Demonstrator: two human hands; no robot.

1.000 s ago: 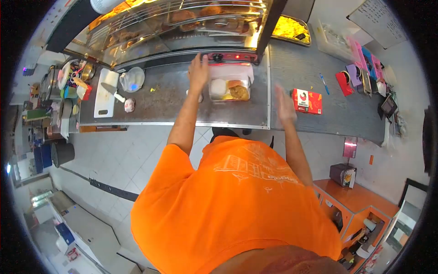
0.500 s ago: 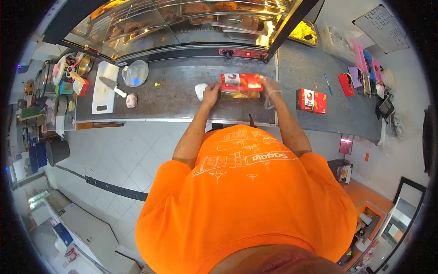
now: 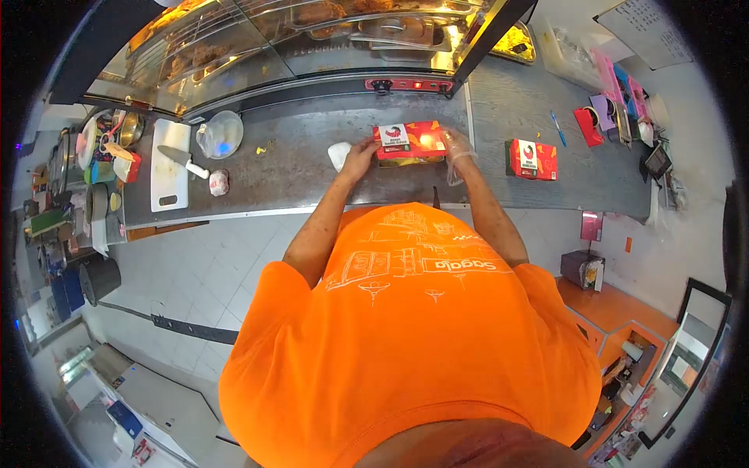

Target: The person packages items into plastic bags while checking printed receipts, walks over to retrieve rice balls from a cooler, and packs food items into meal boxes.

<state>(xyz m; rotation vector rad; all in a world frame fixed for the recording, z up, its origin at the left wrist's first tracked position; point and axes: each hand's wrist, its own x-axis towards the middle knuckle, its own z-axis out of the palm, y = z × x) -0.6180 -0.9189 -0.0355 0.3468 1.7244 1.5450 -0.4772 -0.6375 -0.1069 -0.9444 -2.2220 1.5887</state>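
On the dark counter sits a red printed food box, its lid folded over the top and a narrow gap at the front edge. My left hand grips the box's left side, fingers closed on it. At the right side, my right hand, in a clear plastic glove, holds the box's other end. A small white wrapped item lies just left of my left hand. To the right, another red box stands shut on the grey counter.
A glass warming cabinet runs behind the counter. At left are a white cutting board with a knife, a plastic bowl and a wrapped ball. A blue pen lies at right.
Both hands have come to the box from either side. Its lid, open earlier with food showing, now covers the top. In the last half second the lid has come down slightly further.
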